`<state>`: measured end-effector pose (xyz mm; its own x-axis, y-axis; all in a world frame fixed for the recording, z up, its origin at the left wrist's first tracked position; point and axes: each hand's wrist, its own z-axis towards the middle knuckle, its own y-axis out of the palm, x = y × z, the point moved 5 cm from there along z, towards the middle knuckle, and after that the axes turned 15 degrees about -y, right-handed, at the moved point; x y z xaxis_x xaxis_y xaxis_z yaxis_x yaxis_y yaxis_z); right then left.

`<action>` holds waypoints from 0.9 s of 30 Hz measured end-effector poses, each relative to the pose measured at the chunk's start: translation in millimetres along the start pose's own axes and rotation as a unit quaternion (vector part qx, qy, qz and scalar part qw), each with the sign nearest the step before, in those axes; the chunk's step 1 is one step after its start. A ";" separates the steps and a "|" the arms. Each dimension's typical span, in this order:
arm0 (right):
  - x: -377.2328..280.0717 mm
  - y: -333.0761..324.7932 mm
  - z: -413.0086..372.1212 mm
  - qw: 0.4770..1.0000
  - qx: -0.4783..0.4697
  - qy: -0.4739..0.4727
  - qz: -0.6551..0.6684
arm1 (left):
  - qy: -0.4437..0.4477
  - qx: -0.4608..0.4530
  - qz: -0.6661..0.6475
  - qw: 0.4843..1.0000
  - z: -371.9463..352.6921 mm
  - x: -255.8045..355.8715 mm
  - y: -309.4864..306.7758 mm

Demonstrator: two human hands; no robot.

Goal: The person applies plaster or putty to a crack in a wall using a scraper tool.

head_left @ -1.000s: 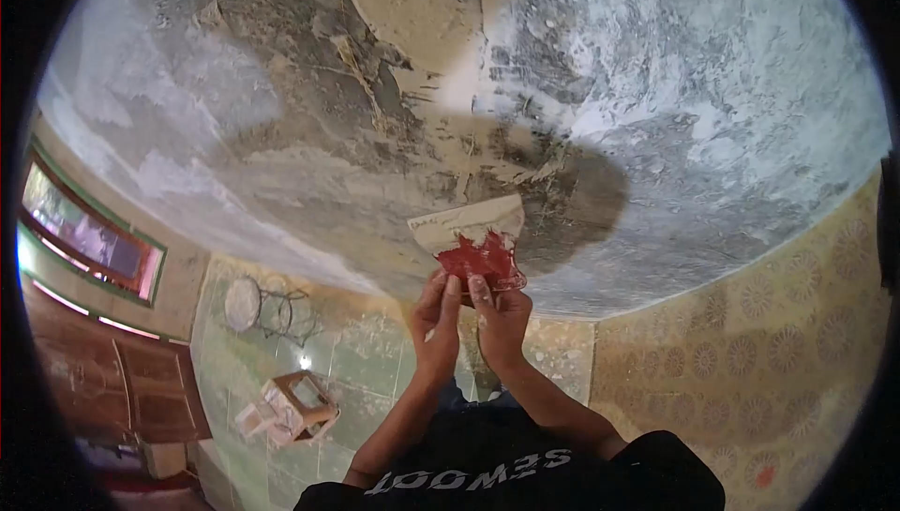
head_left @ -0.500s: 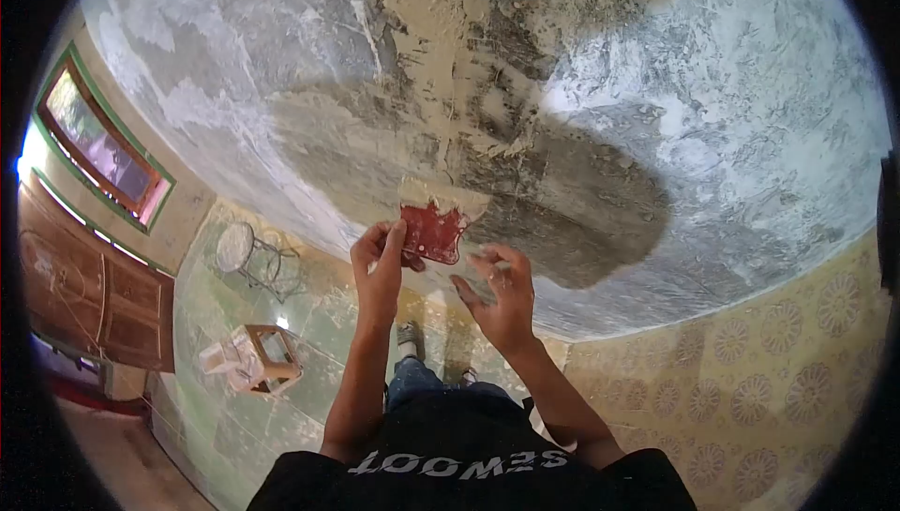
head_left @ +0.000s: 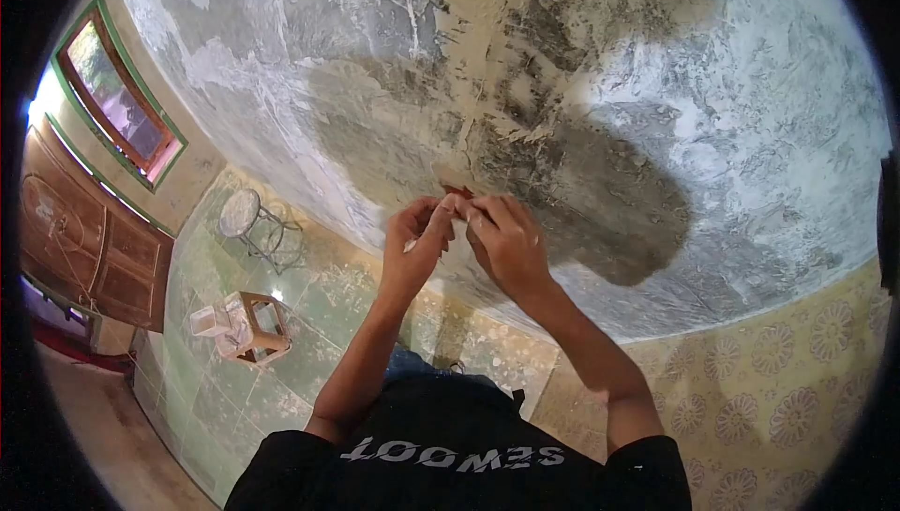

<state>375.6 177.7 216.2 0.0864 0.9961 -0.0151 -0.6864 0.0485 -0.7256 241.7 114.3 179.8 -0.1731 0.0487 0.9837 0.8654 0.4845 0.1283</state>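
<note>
A red putty scraper (head_left: 457,190) with pale filler on it sits mostly hidden behind my fingers, in front of the wall. My left hand (head_left: 415,241) is closed around its left side. My right hand (head_left: 511,241) meets it from the right, with thumb and bent fingers pinched at the scraper's near edge. The fingertips of both hands almost touch, and whitish smears show on them. Beyond them rises the rough grey wall (head_left: 366,136), with a beige strip of filler (head_left: 473,5) and a dark damp-looking patch (head_left: 609,202).
On the tiled floor at left stand a round-topped stool (head_left: 241,214) and a small wooden stool (head_left: 262,325) with a white container (head_left: 210,322) at its side. A wooden door (head_left: 94,230) and a window (head_left: 117,98) are farther left. Patterned flooring (head_left: 731,398) lies at right.
My right hand has moved left from beside the scraper onto its near edge. The scraper has turned and now shows only a sliver of red. The view has shifted slightly.
</note>
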 end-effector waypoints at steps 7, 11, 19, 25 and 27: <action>22.6 1.3 26.5 0.998 -0.049 0.037 -0.016 | -0.021 -0.113 0.018 0.993 16.0 4.3 3.9; 34.7 9.4 40.5 0.996 -0.070 0.048 -0.008 | 0.027 -0.152 0.081 0.985 22.9 17.4 -10.4; 51.6 -26.1 88.3 0.982 -0.131 0.093 -0.097 | -0.010 -0.165 0.104 0.981 16.8 6.4 -101.4; 28.3 -85.8 134.9 0.975 -0.061 0.115 -0.181 | -0.069 -0.106 0.098 0.987 24.2 -48.8 -183.4; 26.0 -102.6 141.3 0.978 -0.035 0.164 -0.122 | -0.077 -0.096 0.100 0.987 22.2 -54.2 -205.1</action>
<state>346.3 208.9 387.5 0.4767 0.8779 -0.0464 -0.5656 0.2659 -0.7807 63.1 31.7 97.4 -0.0453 0.2658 0.9630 0.9601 0.2779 -0.0316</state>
